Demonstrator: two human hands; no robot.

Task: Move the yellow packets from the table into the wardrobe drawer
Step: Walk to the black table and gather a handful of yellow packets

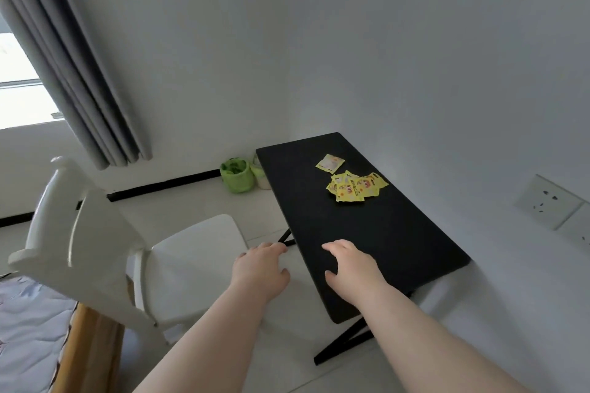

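Yellow packets [354, 187] lie on the black table [367, 249], far from both hands. Left hand [260, 269] and right hand [352, 265] hold nothing, fingers loose. Packets look light, thin, slippery; pinch the edges.

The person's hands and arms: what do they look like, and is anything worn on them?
The left hand and right hand are bare: no gloves, watch, bracelet or visible ring. No sleeve covers the left forearm or right forearm.

packets [356, 187]: yellow | table [383, 233]: black | chair [191, 258]: white | bin [237, 176]: green
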